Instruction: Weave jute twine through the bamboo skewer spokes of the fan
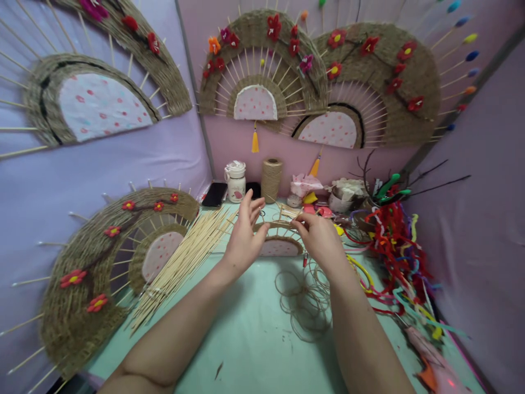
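A small half-round fan frame [281, 247] of thin sticks, with a spotted pink cloth centre and a woven twine band, stands on the table between my hands. My left hand [244, 232] is at its left side, fingers raised and apart, the thumb close to the upper edge. At the upper right edge, my right hand [320, 235] is closed in a pinch on what looks like a strand of twine; the fingertips partly hide it. Loose loops of brown twine [305, 306] lie on the table below the right hand.
Thin wooden sticks [184, 262] lie in a pile at left, beside a large woven fan [77, 268]. A twine spool [271, 178], a white bottle [235, 183] and a phone [214, 194] stand behind. Coloured pipe cleaners [397, 246] and a pink glue gun [430, 355] are at right.
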The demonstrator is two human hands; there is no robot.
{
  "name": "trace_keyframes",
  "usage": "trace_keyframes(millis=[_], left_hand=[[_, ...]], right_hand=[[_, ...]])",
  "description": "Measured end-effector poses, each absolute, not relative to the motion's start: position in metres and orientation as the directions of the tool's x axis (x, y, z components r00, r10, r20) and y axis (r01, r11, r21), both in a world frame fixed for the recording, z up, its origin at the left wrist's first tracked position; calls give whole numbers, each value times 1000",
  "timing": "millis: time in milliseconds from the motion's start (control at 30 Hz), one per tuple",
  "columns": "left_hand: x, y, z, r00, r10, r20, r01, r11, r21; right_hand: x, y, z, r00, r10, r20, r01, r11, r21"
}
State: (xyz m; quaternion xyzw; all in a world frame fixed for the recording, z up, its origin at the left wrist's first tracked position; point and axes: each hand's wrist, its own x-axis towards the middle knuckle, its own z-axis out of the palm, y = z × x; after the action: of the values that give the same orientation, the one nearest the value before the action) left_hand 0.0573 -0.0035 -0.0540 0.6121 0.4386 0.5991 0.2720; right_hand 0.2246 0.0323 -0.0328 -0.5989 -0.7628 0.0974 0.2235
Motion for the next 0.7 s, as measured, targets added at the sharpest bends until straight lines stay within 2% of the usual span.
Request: trace_keyframes(millis=[133,333,567,633,700], left_hand=[[54,2,-64,-78,889,451,270,-417,868],[56,2,-67,-85,879,470,453,-386,804],[57,2,-65,-86,861,502,519,-392,760],[58,1,-64,-90,827,555,582,-409,703],[60,-2,-62,-87,734,674,681,-450,578]], right_hand=[[224,32,-33,-194,953,231,870,276,-409],[226,31,-33,-194,955,223,870,272,-412],[233,31,-28,-206,949,237,856,292,-425],[234,31,-27,-214,947,239,855,299,-423],[234,31,-28,-225,945,236,856,307,-416]])
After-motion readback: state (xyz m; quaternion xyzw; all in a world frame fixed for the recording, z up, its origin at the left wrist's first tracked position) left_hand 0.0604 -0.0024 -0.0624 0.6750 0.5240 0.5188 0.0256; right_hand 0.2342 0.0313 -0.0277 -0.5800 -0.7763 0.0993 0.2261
